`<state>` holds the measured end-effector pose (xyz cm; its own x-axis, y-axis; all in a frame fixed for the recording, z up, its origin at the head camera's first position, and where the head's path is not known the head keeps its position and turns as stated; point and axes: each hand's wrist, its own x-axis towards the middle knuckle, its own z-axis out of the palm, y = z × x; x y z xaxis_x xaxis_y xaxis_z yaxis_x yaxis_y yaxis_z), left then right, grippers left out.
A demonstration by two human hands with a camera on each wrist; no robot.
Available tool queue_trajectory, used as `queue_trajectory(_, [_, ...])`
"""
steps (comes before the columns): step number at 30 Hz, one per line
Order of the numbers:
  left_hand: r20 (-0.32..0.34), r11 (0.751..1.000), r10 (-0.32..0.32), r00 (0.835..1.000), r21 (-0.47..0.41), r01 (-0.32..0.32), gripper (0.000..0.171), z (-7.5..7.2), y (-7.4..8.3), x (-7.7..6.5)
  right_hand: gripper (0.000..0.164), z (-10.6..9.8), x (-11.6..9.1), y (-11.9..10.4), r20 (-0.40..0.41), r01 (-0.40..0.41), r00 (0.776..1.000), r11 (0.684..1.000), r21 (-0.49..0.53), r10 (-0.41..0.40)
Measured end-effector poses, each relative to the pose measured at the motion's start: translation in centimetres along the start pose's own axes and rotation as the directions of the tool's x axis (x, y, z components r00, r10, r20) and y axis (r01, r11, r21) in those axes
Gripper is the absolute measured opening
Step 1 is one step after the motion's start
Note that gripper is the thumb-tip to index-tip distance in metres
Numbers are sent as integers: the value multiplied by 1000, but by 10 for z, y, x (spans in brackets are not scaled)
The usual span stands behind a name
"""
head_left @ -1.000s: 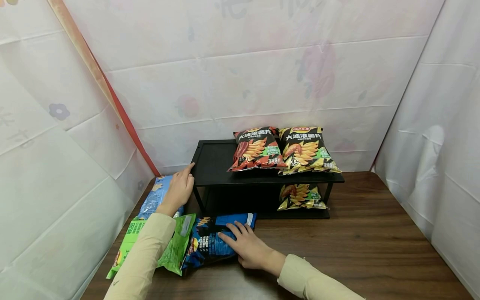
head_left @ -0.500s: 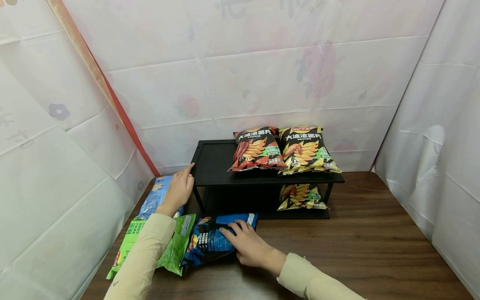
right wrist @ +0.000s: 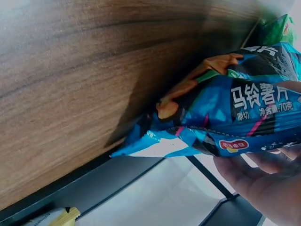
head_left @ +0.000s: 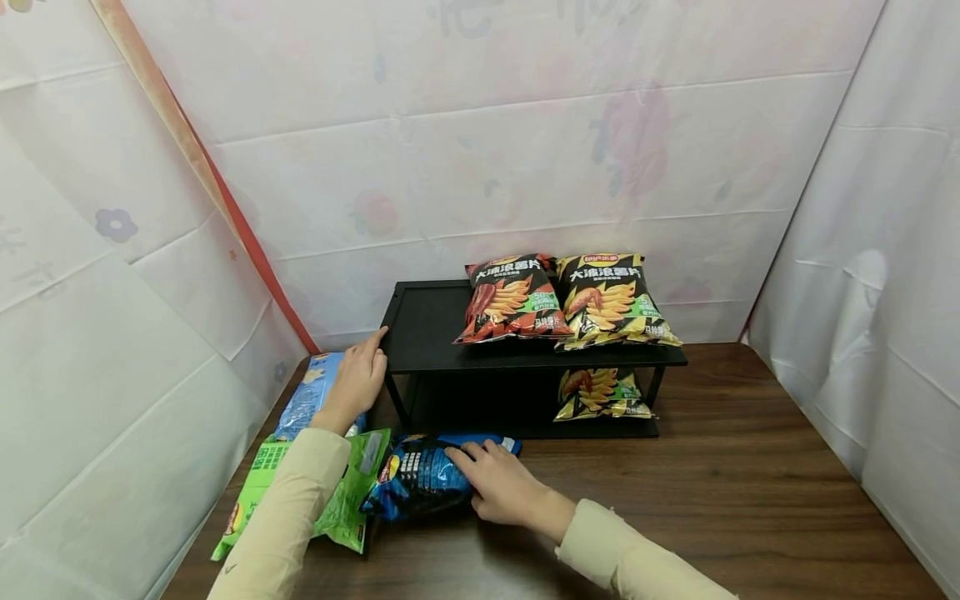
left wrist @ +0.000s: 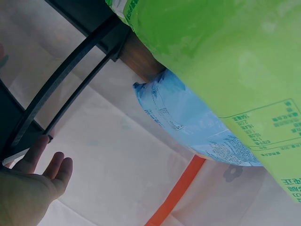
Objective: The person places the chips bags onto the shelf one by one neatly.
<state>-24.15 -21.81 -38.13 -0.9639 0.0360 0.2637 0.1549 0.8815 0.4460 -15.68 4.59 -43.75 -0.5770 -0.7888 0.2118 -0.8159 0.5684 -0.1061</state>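
In the head view my right hand (head_left: pixel 510 490) grips a blue and black chip bag (head_left: pixel 427 479) in front of the shelf. The right wrist view shows that chip bag (right wrist: pixel 221 110) tilted, between the thumb on one face and the fingers on the other. My left hand (head_left: pixel 356 382) rests at the left edge of the black two-tier shelf (head_left: pixel 431 325). In the left wrist view the left hand's fingers (left wrist: pixel 35 153) are extended, one touching the shelf frame; its thumb is hidden. Below the left arm lie green chip bags (head_left: pixel 348 500) and a light blue bag (head_left: pixel 307 396).
On the upper tier, a red and black chip bag (head_left: pixel 513 300) stands beside a yellow and black one (head_left: pixel 611 300). Another yellow and black bag (head_left: pixel 603 393) sits on the lower tier at right. White fabric (head_left: pixel 480 167) encloses the wooden table (head_left: pixel 712 467).
The blue and black chip bag has tipped, its near side rising off the table, as my right hand takes hold of it. My left hand stays at the shelf edge.
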Motion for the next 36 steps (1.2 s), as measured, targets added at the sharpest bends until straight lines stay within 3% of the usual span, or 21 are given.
queue_trajectory(8, [-4, 1000, -2, 1000, -7, 2, 50, 0, 1, 0, 64, -12, 6, 3, 49, -39, 998, 994, 101, 34])
queue_trajectory(18, [-4, 1000, -3, 1000, -14, 3, 49, 0, 1, -1, 50, -21, 9, 5, 54, -69, 997, 986, 151, 61])
queue_trajectory(36, [5, 1000, -8, 1000, -7, 8, 49, -1, 2, 0, 43, -41, 16, 14, 143, -140, 985, 942, 306, 100])
